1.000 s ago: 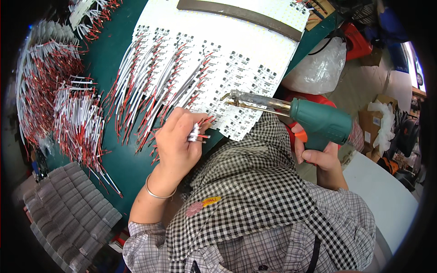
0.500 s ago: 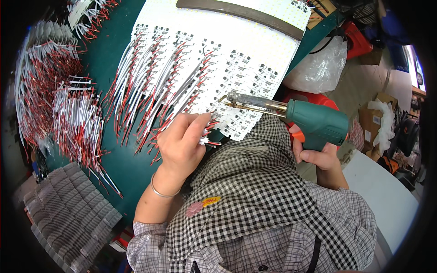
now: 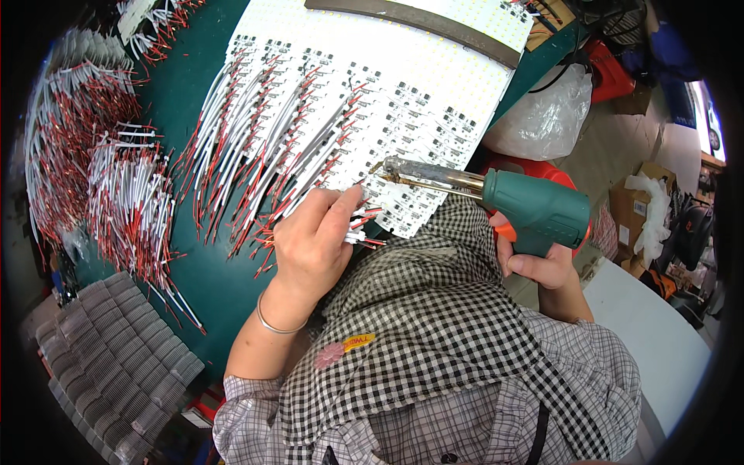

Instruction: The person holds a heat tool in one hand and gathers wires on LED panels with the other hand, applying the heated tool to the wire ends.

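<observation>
My right hand [image 3: 540, 266] grips a green soldering gun [image 3: 536, 209] by its handle, with the thumb and fingers wrapped below an orange trigger. Its long metal tip points left, over the white circuit-board panel [image 3: 387, 46], just above my left fingertips. Closed in a pinch, my left hand [image 3: 314, 236] holds several short red and white wires [image 3: 368, 225] whose ends stick out beneath the fingers. Rows of red and white wires [image 3: 271, 147] lie across the panel's left part and hang past its near edge. Whether the hot tip touches the panel I cannot tell.
Large bundles of red and white wires [image 3: 132, 205] lie at the left on the green table [image 3: 182, 85]. A dark curved bar [image 3: 418, 27] rests across the panel. Stacked grey ridged parts [image 3: 116, 349] stand lower left. A clear plastic bag [image 3: 546, 116] sits at the right.
My left fingertips have shifted slightly up the panel. The soldering gun has moved a little to the left. Both hands keep their grips.
</observation>
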Action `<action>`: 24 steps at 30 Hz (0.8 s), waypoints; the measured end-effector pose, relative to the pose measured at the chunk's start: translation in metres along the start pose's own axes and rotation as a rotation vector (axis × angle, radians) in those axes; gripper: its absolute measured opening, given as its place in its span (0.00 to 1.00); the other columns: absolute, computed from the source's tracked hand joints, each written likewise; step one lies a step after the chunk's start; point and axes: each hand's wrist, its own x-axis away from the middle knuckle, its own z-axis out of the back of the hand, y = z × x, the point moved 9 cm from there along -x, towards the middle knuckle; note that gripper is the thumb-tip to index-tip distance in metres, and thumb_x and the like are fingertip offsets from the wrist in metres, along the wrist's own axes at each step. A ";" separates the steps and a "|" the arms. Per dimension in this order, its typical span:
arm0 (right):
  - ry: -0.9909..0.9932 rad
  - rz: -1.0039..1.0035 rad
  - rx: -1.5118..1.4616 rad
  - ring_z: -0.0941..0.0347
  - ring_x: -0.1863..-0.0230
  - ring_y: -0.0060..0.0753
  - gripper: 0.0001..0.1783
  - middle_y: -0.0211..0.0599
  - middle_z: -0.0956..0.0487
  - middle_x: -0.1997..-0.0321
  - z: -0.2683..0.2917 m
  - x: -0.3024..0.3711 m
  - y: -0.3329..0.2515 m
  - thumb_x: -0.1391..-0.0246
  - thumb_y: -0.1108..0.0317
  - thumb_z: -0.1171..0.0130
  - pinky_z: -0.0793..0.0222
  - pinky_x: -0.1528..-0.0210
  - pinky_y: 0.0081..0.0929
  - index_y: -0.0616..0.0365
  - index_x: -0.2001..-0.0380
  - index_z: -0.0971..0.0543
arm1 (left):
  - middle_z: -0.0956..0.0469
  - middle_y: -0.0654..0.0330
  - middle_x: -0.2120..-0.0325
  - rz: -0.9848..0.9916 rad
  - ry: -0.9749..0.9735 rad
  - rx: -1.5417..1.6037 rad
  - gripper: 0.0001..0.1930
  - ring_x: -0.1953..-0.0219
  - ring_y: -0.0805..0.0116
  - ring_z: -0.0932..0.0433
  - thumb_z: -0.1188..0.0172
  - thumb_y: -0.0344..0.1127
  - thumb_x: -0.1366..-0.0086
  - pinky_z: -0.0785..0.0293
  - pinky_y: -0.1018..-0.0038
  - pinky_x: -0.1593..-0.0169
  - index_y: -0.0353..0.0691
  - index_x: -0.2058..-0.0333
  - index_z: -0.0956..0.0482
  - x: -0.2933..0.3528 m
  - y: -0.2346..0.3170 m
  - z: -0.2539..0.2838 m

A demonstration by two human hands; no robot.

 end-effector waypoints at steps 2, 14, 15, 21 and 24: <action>-0.002 -0.008 0.009 0.27 0.70 0.24 0.29 0.49 0.26 0.48 0.000 -0.001 -0.001 0.54 0.82 0.41 0.30 0.72 0.18 0.72 0.46 0.32 | 0.24 0.56 0.76 0.025 -0.030 -0.005 0.26 0.77 0.64 0.24 0.43 0.13 0.63 0.28 0.73 0.75 0.34 0.60 0.19 0.000 -0.001 -0.002; 0.023 -0.143 0.137 0.28 0.68 0.22 0.20 0.34 0.23 0.64 -0.003 -0.001 0.007 0.53 0.80 0.39 0.30 0.66 0.21 0.66 0.55 0.27 | 0.26 0.55 0.76 0.161 -0.089 0.171 0.30 0.74 0.62 0.24 0.49 0.10 0.66 0.27 0.74 0.70 0.35 0.59 0.19 0.002 -0.011 -0.005; 0.039 -0.165 0.160 0.28 0.68 0.21 0.17 0.32 0.23 0.66 -0.001 -0.001 0.010 0.54 0.80 0.39 0.30 0.66 0.21 0.64 0.57 0.26 | 0.26 0.55 0.76 0.162 -0.089 0.172 0.30 0.74 0.62 0.24 0.49 0.10 0.66 0.27 0.74 0.70 0.35 0.59 0.19 0.003 -0.012 -0.005; 0.038 -0.158 0.160 0.27 0.67 0.22 0.14 0.31 0.23 0.67 -0.004 -0.004 0.007 0.54 0.81 0.39 0.29 0.65 0.22 0.62 0.62 0.25 | 0.26 0.55 0.76 0.171 -0.083 0.180 0.31 0.74 0.62 0.24 0.50 0.10 0.66 0.28 0.74 0.69 0.34 0.59 0.19 0.003 -0.013 -0.006; 0.045 -0.176 0.180 0.27 0.67 0.22 0.13 0.31 0.23 0.67 -0.003 -0.005 0.011 0.54 0.81 0.39 0.29 0.66 0.22 0.62 0.63 0.25 | 0.26 0.55 0.76 0.177 -0.074 0.180 0.30 0.74 0.62 0.25 0.49 0.10 0.66 0.28 0.74 0.69 0.34 0.59 0.19 0.004 -0.013 -0.005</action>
